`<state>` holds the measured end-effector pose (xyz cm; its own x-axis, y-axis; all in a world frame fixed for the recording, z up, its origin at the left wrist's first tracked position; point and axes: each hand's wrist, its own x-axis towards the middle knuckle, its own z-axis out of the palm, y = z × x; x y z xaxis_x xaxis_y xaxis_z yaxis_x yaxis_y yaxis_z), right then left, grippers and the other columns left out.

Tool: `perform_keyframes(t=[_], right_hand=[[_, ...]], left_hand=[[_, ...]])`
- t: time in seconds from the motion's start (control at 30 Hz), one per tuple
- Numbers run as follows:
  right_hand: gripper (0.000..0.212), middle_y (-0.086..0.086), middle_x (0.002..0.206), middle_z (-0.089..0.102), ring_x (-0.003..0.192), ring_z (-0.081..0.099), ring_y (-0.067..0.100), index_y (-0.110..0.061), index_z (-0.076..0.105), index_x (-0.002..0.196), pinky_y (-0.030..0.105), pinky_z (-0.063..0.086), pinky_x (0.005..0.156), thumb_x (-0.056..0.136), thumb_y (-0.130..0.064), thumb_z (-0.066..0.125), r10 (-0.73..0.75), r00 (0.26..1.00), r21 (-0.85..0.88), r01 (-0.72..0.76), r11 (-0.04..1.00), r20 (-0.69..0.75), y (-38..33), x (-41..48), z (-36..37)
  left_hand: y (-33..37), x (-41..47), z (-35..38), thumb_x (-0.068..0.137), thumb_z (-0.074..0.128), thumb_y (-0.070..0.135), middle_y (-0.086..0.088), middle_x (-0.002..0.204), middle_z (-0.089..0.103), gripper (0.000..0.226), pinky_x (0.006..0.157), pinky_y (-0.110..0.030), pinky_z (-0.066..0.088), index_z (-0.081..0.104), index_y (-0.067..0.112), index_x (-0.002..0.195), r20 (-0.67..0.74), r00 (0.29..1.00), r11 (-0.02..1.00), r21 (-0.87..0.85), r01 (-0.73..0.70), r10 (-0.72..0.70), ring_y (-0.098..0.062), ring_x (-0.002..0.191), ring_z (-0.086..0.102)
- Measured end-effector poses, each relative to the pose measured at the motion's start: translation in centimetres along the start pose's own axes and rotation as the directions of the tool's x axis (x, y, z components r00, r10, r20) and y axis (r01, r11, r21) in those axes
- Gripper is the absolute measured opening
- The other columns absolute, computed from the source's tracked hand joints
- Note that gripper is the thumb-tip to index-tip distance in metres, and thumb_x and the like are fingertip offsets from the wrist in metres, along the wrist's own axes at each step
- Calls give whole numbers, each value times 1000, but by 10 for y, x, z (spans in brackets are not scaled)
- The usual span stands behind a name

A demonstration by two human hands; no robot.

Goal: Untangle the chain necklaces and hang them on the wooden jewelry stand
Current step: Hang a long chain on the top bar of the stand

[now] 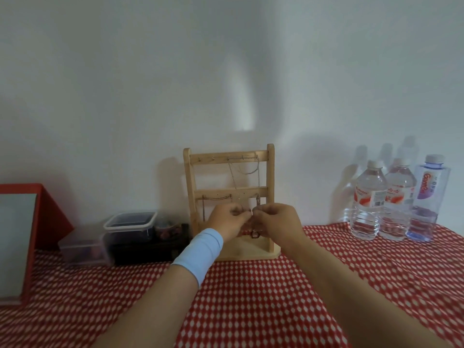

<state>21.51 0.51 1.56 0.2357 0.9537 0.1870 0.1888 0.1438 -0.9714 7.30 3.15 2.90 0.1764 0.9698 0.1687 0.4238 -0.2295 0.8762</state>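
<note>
Bottom of the frame is just the red checked tablecloth (pixel 251 297) with two forearms coming in. At centre, the left hand (pixel 227 219) and right hand (pixel 278 219) meet, nearly touching. Both sets of fingertips are pinched on a thin chain (pixel 251 210), and its round pendant (pixel 254 234) dangles just below. Right behind sits the wooden jewelry stand (pixel 270 172), with hung chains (pixel 233 177) already on its upper and middle bars. My worry is that those are so close a tug could snag them again or tip the stand.
</note>
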Motion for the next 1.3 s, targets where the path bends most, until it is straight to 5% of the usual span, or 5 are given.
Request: perform_keyframes(t=[0.27, 0.43, 0.53, 0.87, 1.3], right_hand=[[12, 3, 85, 79, 83, 77, 19, -18, 80, 89, 33, 64, 73, 95, -14, 69, 38, 999, -107, -39, 993, -10, 21, -4, 10], [22, 7, 108, 77, 98, 72, 20, -12, 76, 116, 40, 60, 91, 96, -18, 69, 29, 1000, -386, -28, 922, -2, 12, -9, 7], [13, 10, 97, 76, 84, 75, 23, -10, 75, 106, 40, 65, 76, 98, -12, 64, 103, 993, -503, -60, 862, 58, -2, -21, 9], [18, -8, 113, 72, 94, 63, 4, -30, 77, 109, 21, 54, 87, 98, -22, 65, 5, 794, -619, 470, 629, 608, -2, -58, 103], [23, -6, 99, 67, 91, 62, 13, -22, 73, 111, 22, 52, 78, 89, -25, 70, 227, 767, -794, 538, 281, 600, 9, -41, 90]], left_hand=[[-24, -14, 5, 97, 56, 20, -5, 111, 71, 24, 83, -33, 60, 67, 13, 117, 85, 994, 998, 3, 63, -63, -13, 94, 69], [-32, -24, -18, 97, 55, 23, 2, 107, 70, 26, 87, -36, 58, 65, 18, 120, 82, 995, 996, 66, 59, -64, -9, 92, 70], [-41, -36, -43, 97, 53, 21, 1, 107, 71, 23, 84, -34, 59, 69, 16, 114, 73, 996, 994, 94, 47, -54, -11, 90, 71], [-93, -70, -92, 92, 60, 22, 4, 109, 71, 19, 95, -31, 49, 73, 26, 105, 82, 991, 881, 469, 58, -108, -15, 102, 65], [-118, -80, -105, 100, 43, 8, 1, 133, 59, 36, 103, -23, 40, 65, 22, 124, 138, 988, 825, 565, -26, -64, -14, 120, 55]])
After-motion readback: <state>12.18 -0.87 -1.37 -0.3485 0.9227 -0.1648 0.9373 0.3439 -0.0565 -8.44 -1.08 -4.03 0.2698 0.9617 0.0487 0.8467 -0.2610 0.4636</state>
